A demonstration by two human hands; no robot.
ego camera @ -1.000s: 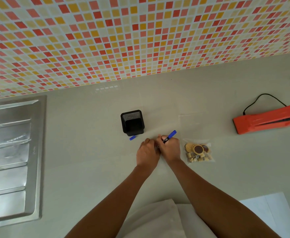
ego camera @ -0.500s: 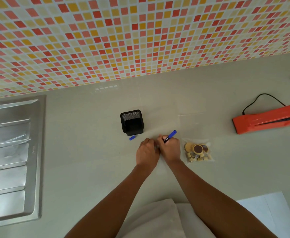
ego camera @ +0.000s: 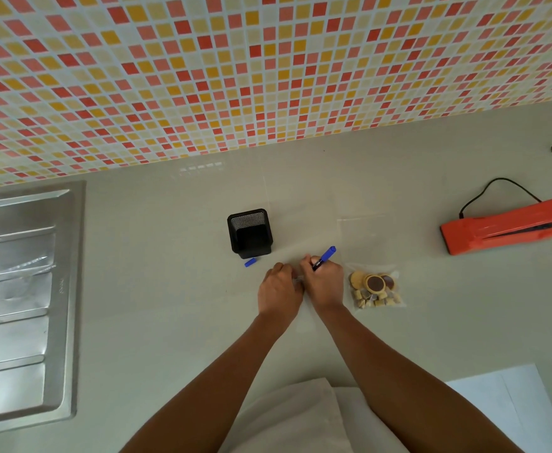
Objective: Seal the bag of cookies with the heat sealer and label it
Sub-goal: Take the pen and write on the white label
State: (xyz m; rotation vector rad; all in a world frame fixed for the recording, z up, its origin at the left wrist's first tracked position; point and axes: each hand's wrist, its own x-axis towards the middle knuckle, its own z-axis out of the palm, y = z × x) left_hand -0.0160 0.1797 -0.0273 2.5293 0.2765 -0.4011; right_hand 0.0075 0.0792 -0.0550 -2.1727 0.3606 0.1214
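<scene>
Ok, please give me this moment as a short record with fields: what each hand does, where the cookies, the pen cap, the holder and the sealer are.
right hand: holds blue marker, tip down at the counter
left hand: pressed beside the right hand; what it pins is hidden
bag of cookies: flat on counter, right of the hands, untouched
marker cap: off, lying in front of the black mesh holder
heat sealer: orange, far right, cord attached
sink drainboard: far left
</scene>
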